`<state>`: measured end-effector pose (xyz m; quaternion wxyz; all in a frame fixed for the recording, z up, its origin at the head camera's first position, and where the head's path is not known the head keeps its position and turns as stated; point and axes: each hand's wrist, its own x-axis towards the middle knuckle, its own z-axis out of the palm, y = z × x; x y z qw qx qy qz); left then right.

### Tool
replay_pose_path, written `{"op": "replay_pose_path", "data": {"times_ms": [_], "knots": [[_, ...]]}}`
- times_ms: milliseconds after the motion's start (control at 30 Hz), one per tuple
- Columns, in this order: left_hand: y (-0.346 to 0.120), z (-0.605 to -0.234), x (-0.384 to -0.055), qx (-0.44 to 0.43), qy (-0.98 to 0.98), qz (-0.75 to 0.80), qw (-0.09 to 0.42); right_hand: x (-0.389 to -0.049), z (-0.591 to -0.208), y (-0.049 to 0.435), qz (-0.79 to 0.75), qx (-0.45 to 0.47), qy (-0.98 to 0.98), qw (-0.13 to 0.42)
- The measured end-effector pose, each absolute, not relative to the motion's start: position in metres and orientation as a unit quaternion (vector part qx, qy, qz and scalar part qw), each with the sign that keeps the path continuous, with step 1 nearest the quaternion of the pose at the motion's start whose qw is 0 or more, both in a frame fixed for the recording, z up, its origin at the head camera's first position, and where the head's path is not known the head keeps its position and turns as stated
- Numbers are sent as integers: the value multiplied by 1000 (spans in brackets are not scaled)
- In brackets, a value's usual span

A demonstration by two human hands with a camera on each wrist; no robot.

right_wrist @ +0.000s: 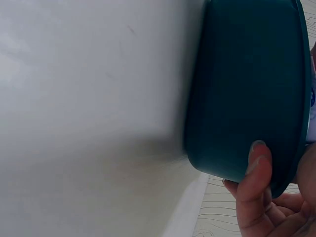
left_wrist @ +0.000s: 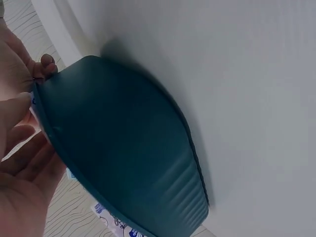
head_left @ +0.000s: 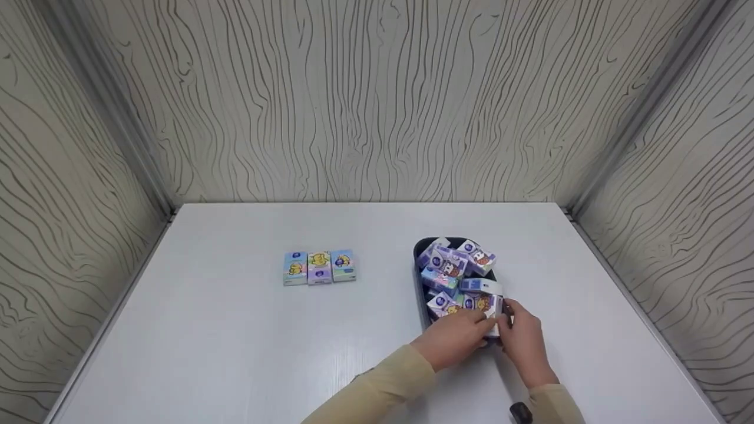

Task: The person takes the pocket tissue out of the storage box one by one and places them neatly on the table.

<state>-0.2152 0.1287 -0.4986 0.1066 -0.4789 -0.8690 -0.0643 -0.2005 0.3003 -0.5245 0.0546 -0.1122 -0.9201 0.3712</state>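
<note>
A dark teal plastic bin [head_left: 419, 294], heaped with small cartoon-printed boxes [head_left: 449, 262], stands right of the table's middle. My left hand [head_left: 452, 338] reaches over its near end. There its fingers hold a small white-and-purple box [head_left: 492, 327], largely hidden by both hands. In the left wrist view, the bent fingers of that left hand [left_wrist: 27, 182] lie behind the rim. My right hand [head_left: 523, 338] grips the bin's near right corner. The right wrist view has this right hand [right_wrist: 259, 197] with its fingertips against the outer wall [right_wrist: 242, 84].
Left of the bin, three small boxes lie side by side in a row: a blue one [head_left: 295, 269], a yellow-and-purple one [head_left: 319, 268] and another blue one [head_left: 343, 265]. Wood-grain panels [head_left: 365, 106] enclose the white table [head_left: 235, 341] at the back and sides.
</note>
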Motion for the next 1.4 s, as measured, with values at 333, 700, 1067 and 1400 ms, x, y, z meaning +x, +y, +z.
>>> {"op": "replay_pose_path", "data": {"times_ms": [333,700,1067,1400], "knots": [[129,-496,-216,-467,-876,-92,76,-202,-525,300,381,-121,-916,43],[119,-474,-221,-442,-887,-126,43,-202,-524,301,371,-111,-921,53],[59,-443,-241,-417,-873,-221,123,-201,-524,300,374,-99,-919,70],[7,-456,-260,-352,-895,-213,171,-202,-527,302,378,-104,-918,60]]}}
